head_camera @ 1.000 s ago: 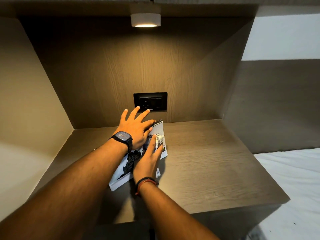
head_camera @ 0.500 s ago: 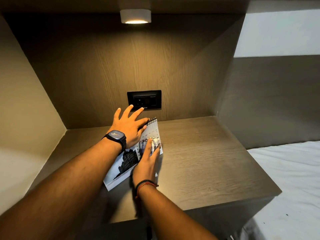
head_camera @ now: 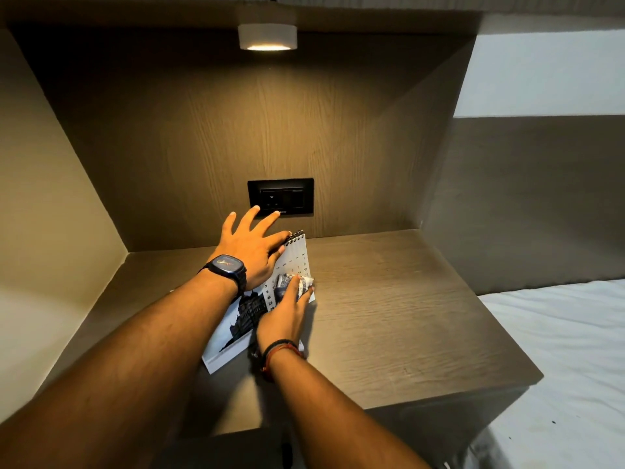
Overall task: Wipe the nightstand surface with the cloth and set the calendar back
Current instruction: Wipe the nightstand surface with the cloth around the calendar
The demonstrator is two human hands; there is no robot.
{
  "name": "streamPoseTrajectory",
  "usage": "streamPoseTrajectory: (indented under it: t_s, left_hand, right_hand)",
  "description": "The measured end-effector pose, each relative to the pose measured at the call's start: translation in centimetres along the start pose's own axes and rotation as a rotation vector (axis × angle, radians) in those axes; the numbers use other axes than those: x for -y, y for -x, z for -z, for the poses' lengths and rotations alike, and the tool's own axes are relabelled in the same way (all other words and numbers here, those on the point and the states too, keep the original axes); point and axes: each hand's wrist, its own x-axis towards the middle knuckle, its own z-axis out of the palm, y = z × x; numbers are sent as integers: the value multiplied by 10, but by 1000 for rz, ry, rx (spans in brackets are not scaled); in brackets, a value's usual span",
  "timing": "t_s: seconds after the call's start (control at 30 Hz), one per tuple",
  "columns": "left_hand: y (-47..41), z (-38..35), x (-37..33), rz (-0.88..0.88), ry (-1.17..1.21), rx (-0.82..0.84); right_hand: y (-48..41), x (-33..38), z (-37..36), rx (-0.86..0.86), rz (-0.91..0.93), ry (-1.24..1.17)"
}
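On the nightstand (head_camera: pixel 389 319), near its back wall, our left hand (head_camera: pixel 252 250) is spread open, fingers splayed, its thumb side touching the spiral top of the calendar (head_camera: pixel 294 262) and gripping nothing. Our right hand (head_camera: pixel 284 316) is loosely curled on a small bunched cloth (head_camera: pixel 292 282) pressed against the calendar's face. The calendar leans tilted, its lower edge on the wood. We judge the wiping mostly done and the calendar being set back; next we need to steady it upright and lift both hands away. Behind stands a socket (head_camera: pixel 280 197), above a lamp (head_camera: pixel 268 36).
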Motion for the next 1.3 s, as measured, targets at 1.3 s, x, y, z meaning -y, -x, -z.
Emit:
streamPoseTrajectory:
  t_s: [1.3]
  left_hand:
    - [21, -5, -131, -230, 236, 8]
  right_hand:
    - [-51, -95, 220, -41, 60, 740]
